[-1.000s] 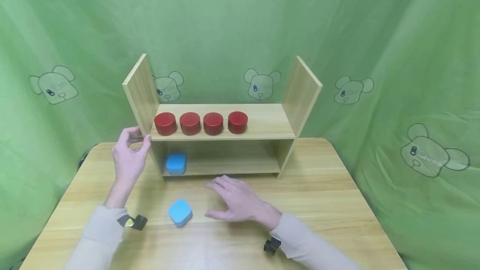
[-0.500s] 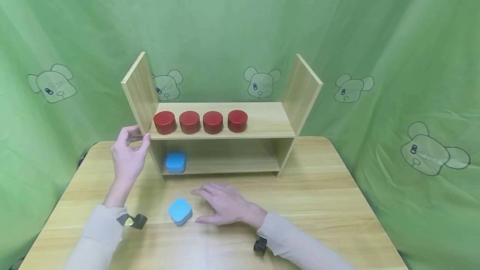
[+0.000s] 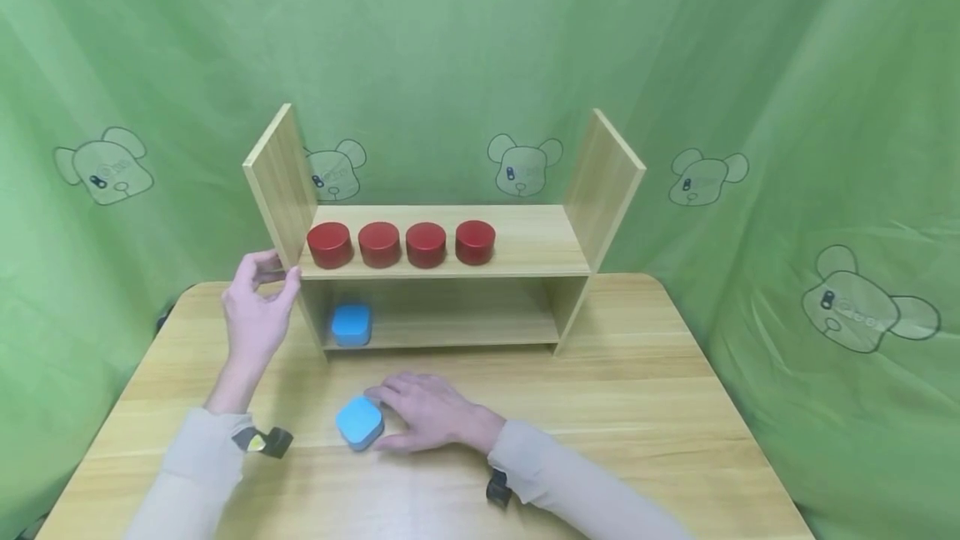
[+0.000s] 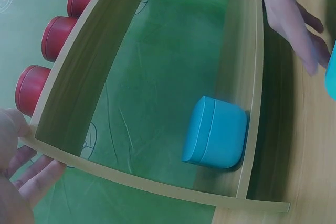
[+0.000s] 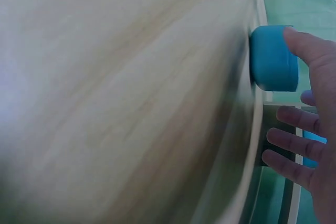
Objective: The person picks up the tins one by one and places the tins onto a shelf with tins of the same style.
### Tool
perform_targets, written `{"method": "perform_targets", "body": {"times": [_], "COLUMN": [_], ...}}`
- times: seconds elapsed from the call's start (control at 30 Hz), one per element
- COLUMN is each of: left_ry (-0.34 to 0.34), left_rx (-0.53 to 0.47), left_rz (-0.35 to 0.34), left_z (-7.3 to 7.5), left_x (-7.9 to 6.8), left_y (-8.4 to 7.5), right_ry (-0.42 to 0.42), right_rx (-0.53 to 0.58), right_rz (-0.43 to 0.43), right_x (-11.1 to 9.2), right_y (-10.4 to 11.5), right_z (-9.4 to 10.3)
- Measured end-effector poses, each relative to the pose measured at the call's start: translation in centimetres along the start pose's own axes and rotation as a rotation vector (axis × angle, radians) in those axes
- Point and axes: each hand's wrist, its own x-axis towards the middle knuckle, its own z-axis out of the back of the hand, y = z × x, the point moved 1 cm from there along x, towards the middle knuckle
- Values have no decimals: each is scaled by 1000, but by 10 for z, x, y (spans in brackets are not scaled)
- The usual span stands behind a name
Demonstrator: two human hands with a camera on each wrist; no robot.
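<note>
My left hand [image 3: 258,307] grips the left side panel of a small wooden shelf [image 3: 532,244], thumb at the front edge and fingers behind it. On the table, a blue rounded-square box [image 3: 359,422] lies in front of the shelf. Close at its right is my right hand [image 3: 427,413], fingers and thumb spread apart towards it. The right wrist view has the thumb overlapping this blue box [image 5: 274,59], with the other fingers extended. A second blue box [image 4: 218,132], with a lid seam, sits at the left end of the lower shelf board.
Several red round boxes [image 3: 426,245] stand in a row on the upper shelf board, starting from its left end. Tall side panels [image 3: 603,190] rise at both ends. The wooden table [image 3: 660,432] extends right and forward. A green curtain [image 3: 450,40] surrounds the back and sides.
My right hand has moved left across the table, from well right of the nearer blue box to right beside it. The left hand keeps its place on the shelf panel.
</note>
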Motion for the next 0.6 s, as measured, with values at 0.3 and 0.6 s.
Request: {"method": "perform_targets", "body": {"times": [0.3,0.6], "left_ry": [-4,-1], "left_rx": [-5,6], "left_rz": [-6,-3], "left_z": [1,0], "left_x": [-1,0], "left_y": [0,1], "right_ry": [2,10], "right_rx": [-12,-4], "right_rz": [33,18], "right_x": [8,15], "right_y": [3,4], "right_z": [-6,-5]}}
